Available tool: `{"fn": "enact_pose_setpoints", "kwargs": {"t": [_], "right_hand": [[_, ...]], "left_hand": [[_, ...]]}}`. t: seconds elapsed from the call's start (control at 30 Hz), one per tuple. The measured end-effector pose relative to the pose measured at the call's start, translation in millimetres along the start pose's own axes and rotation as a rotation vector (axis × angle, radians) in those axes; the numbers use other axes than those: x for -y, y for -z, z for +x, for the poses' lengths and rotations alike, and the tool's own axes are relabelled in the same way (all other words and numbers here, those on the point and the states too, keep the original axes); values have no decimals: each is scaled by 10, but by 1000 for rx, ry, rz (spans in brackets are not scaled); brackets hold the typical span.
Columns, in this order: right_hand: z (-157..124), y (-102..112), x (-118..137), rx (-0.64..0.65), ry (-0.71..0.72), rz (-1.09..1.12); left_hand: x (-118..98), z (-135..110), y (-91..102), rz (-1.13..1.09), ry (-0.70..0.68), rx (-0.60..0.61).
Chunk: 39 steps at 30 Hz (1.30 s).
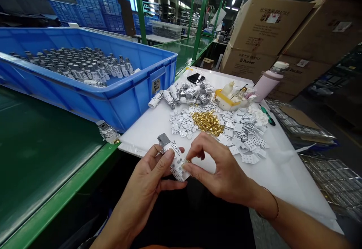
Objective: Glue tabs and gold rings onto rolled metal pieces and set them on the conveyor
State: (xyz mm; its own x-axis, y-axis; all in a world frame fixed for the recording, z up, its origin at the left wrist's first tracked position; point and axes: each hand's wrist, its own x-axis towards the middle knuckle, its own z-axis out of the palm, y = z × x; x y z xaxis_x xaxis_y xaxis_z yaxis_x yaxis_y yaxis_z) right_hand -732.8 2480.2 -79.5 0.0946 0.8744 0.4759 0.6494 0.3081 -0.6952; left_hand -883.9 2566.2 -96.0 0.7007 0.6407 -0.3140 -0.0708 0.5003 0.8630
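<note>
Hands at a white work board, seen from our head-worn camera. We see the left hand (148, 175) gripping a perforated silver-white metal strip (178, 170) between thumb and curled fingers, with a grey block (163, 140) projecting beyond the fingertips at the strip's far end. The right hand (220, 171) is nearly closed: its thumb and forefinger pinch a small gold part (187, 161) against the strip. The strip is held in the air just above the near edge of the white board (285, 188), between the two hands.

Edges: the board's near edge runs beneath both hands, and its left corner meets the green bench (48, 166). Beyond the right fingertips lies a scattered pile of perforated metal pieces (243, 137), just beside a heap of gold parts (207, 122). A blue plastic crate (113, 98) of grey metal components (82, 66) stands well to the left of the hands, on the bench. A pink bottle (267, 87) and cardboard cartons (268, 26) stand farther off, beyond the board.
</note>
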Motion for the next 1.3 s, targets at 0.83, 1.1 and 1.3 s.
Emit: {"fn": "enact_pose_setpoints", "kwargs": {"t": [0.83,1.1,1.3], "right_hand": [[-233,-202,-223,-111,-306,529],[-250,-18,-215,-1,-252,416],[-260,-100,-191,-25,-314,490]], "left_hand": [[197,6,-29,244,-179,-144],[258,-30,-33,619,-442,-273],[250,-4,-35,868,-608,-252]]}}
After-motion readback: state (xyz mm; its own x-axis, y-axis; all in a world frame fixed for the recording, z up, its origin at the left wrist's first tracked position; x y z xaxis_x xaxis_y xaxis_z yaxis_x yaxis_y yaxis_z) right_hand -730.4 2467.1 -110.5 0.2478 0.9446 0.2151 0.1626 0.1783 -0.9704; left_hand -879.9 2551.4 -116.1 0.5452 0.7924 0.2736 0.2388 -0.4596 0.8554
